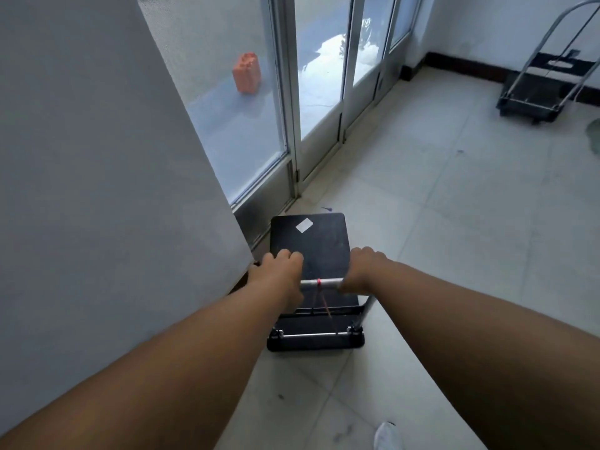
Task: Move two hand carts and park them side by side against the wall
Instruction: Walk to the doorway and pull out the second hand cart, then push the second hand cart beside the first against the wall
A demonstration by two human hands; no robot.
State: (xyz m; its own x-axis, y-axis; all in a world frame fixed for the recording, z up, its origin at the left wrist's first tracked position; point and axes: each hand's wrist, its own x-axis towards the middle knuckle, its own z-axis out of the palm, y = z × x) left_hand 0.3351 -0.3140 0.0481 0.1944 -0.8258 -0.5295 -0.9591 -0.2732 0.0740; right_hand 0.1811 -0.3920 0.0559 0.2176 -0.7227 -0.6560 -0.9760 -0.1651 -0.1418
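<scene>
So: both hands wrapped on the silver tube handle [321,282] of the black flat-deck hand cart [311,251]; left hand [279,271] at its left end, right hand [363,269] at its right; deck's long axis runs straight ahead from the body, toward the glass doors [319,92]. Second black cart with grey hoop handle [535,92] sits well apart, ahead and right, against the far wall's dark skirting [464,64]. Grey wall corner [130,190] hard on the left, touching or just beside the deck edge, can't tell; swing right looks needed; tile floor [454,222] between the carts looks open.
</scene>
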